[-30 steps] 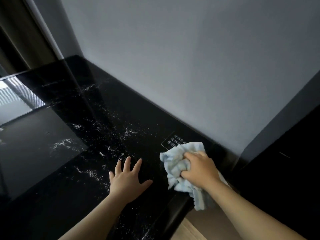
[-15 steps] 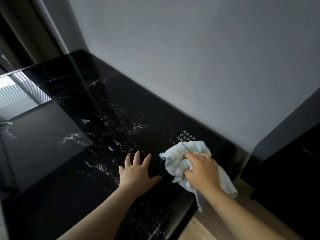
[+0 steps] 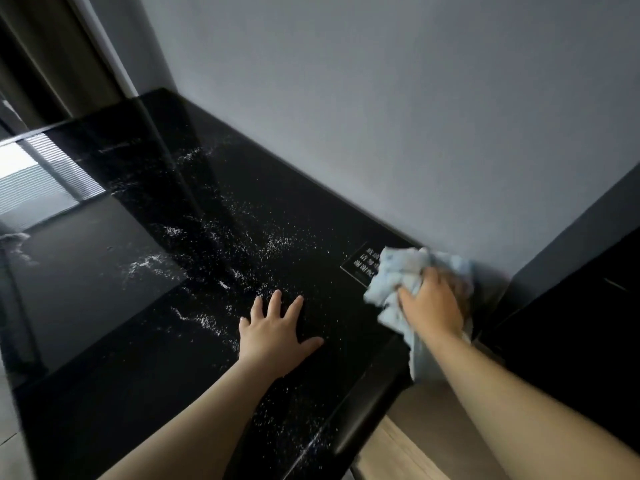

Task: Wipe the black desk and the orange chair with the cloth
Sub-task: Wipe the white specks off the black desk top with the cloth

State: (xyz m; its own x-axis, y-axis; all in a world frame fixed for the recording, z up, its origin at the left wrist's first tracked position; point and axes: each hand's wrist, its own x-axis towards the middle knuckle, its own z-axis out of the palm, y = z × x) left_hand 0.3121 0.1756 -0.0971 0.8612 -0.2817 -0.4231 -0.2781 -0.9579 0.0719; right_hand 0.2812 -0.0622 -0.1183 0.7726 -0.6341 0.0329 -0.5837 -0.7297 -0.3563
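Here the cloth [image 3: 401,275], pale blue and bunched, lies on the black desk [image 3: 138,306] at about four o'clock, close to the wall [image 3: 381,116], covering part of a small sign [image 3: 362,266]. The right hand [image 3: 431,304] grips it with curled fingers. At about six o'clock the left hand [image 3: 273,332] rests flat on the desk, fingers spread, among white specks [image 3: 249,237].

The left hand [image 3: 277,332] lies flat, palm down, fingers spread and thumb out to the side, while the right hand [image 3: 431,303] is curled with its fingers bunched, both forearms bare and reaching forward.
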